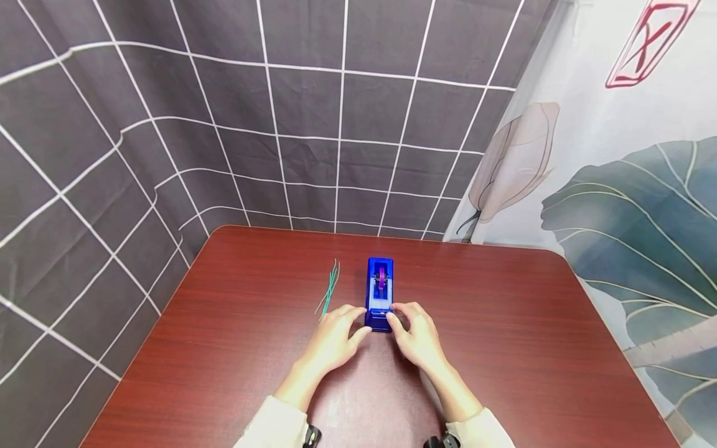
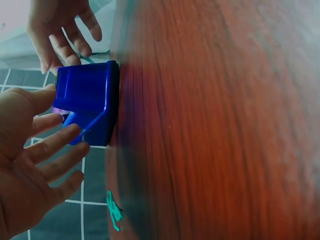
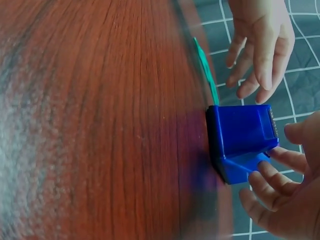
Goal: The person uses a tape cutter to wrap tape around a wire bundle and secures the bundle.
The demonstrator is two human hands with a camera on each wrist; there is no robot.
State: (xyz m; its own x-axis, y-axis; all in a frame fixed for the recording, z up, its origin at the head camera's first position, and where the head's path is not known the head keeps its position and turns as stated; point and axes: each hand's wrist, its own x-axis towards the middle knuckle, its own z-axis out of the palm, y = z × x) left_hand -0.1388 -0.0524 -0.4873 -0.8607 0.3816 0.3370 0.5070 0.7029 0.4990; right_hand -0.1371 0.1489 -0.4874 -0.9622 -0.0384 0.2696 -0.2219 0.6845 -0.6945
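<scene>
A blue tape dispenser (image 1: 381, 305) stands upright on the table, its cutter end toward me and a purple-pink core (image 1: 382, 279) in its well. My left hand (image 1: 336, 339) is at its left side, fingertips right by the near end. On the opposite side is my right hand (image 1: 417, 336), thumb and forefinger close to the cutter end. In the left wrist view, the left fingers (image 2: 55, 145) are spread loosely beside the dispenser (image 2: 85, 95). The right wrist view has the right fingers (image 3: 272, 182) slightly bent, near the serrated cutter (image 3: 273, 123).
Several thin green strands (image 1: 330, 287) lie in a loose bunch left of the dispenser, just beyond the left hand. The reddish-brown table (image 1: 504, 348) ends at a grey gridded curtain (image 1: 302, 155) behind. A leaf-patterned curtain (image 1: 644, 236) hangs along the right.
</scene>
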